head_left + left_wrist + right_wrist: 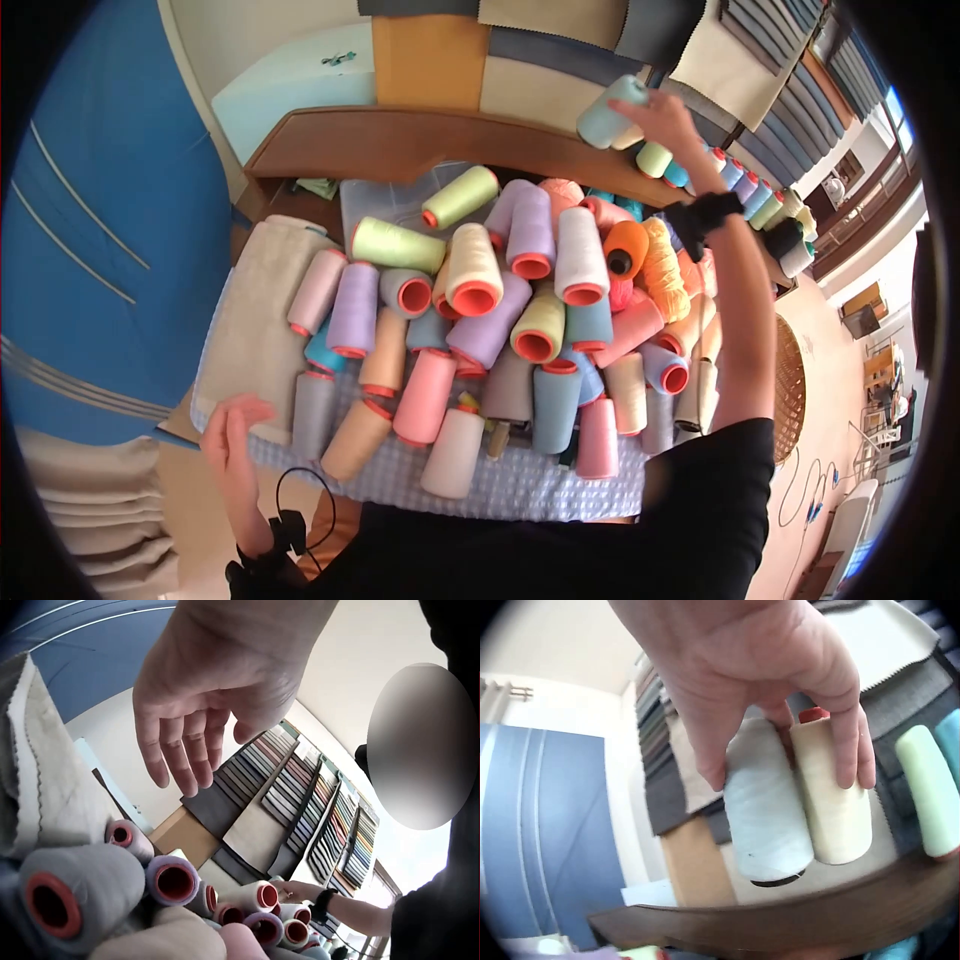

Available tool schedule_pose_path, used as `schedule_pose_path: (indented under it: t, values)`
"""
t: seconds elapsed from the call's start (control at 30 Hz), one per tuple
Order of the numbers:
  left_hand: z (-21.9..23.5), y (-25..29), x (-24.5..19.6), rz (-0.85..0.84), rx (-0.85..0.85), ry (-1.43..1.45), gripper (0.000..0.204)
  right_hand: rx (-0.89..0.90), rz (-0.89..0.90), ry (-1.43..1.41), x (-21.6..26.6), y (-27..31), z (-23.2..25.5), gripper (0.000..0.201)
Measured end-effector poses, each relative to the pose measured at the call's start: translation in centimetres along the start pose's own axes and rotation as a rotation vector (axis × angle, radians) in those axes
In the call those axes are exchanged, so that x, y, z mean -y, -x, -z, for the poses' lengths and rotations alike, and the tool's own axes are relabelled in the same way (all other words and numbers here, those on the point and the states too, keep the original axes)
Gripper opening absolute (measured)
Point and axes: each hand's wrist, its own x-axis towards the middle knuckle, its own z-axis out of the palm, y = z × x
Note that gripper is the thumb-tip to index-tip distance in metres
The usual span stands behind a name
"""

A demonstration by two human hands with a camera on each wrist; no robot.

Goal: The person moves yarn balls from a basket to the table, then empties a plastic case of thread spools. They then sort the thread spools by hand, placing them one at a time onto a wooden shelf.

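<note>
My right hand (668, 120) is raised over the wooden ledge at the back and grips a light blue thread cone (604, 113) near its top. In the right wrist view, a cream thread cone (832, 806) stands beside the blue one, with some of the fingers lying over it. Down at the table's left front corner, my left hand (235, 435) hovers with relaxed fingers and holds nothing. Nearest to it are a grey cone (313, 415) and a folded beige cloth (260, 320).
Many colored thread cones, among them a pink one (425, 395), lie heaped on the checked tablecloth (540, 497). Along the ledge (400, 135), a pale green cone (653, 160) and several others stand in a row to the right. Fabric swatches (555, 95) hang behind.
</note>
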Motion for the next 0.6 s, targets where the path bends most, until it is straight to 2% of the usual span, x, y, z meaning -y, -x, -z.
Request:
schedule_pose_path:
  t: [0.03, 0.07, 0.13, 0.2, 0.27, 0.33, 0.37, 0.4, 0.47, 0.53, 0.57, 0.6]
  values:
    - [0.2, 0.1, -0.5, 0.007, -0.008, -0.012, 0.03, -0.058, 0.037, -0.039, 1.4, 1.4, 1.1, 0.07]
    - [0.1, 0.2, -1.2, 0.012, 0.028, -0.015, 0.025, -0.037, 0.075, -0.209, 3.2, 3.5, 2.3, 0.061]
    - [-0.8, 0.5, -2.1, 0.018, 0.046, -0.01, 0.022, 0.087, 0.149, -0.315, 7.9, 8.2, 4.9, 0.054]
    - [-2.0, 0.7, -2.5, -0.023, 0.265, 0.168, 0.033, 0.274, 0.298, -0.404, 13.3, 14.7, 7.3, 0.048]
    - [-4.1, 1.2, -3.9, -0.074, 0.388, 0.329, 0.055, 0.478, 0.445, -0.398, 15.7, 18.1, 6.9, 0.054]
    - [-5.8, 1.7, -5.3, -0.127, 0.546, 0.425, 0.072, 0.647, 0.514, -0.21, 17.6, 21.4, 4.9, 0.069]
    - [-6.5, 2.2, -5.4, -0.132, 0.548, 0.421, 0.072, 0.747, 0.556, -0.169, 18.5, 22.9, 3.7, 0.075]
    - [-7.3, 2.6, -5.2, -0.14, 0.576, 0.468, 0.075, 0.881, 0.613, -0.233, 19.2, 23.9, 2.4, 0.076]
    - [-7.9, 2.7, -4.5, -0.165, 0.619, 0.52, 0.078, 1.03, 0.594, -0.123, 20.5, 25.1, 0.4, 0.076]
    - [-7.5, 2.5, -3.3, 0.007, 0.576, 0.407, 0.076, 1.058, 0.609, -0.199, 19.8, 24.9, -2.9, 0.076]
    - [-7.2, 2.2, -2.2, 0.042, 0.506, 0.368, 0.071, 1.1, 0.585, -0.239, 19.5, 24.1, -4.6, 0.076]
    - [-6.9, 1.4, -1.2, 0.025, 0.543, 0.368, 0.071, 1.143, 0.559, -0.282, 19.2, 23.3, -5.4, 0.075]
